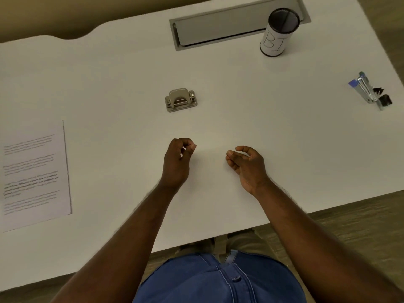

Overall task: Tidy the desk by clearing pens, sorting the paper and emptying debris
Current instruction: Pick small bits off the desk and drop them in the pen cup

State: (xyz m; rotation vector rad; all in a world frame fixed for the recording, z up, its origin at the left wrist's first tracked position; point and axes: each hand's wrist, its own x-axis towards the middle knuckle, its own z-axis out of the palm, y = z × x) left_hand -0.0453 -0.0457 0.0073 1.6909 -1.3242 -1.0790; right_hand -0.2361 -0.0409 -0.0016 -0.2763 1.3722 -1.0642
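Both of my hands hover over the middle of the white desk (284,132). My left hand (177,159) has its fingers curled in against the thumb; a tiny pale spot shows between the fingertips, and I cannot tell if it is an object. My right hand (248,166) is a short way to the right, fingers loosely bent and apart, with nothing in it. A printed sheet of paper (35,173) lies flat at the left edge. A grey hole punch (181,99) sits just beyond my left hand. An empty cylindrical pen holder (278,32) stands at the back right.
A blue and silver stapler (364,89) with black binder clips (385,99) beside it lies at the far right edge. A grey cable hatch (218,27) is set into the desk at the back. The desk's near edge runs just above my lap.
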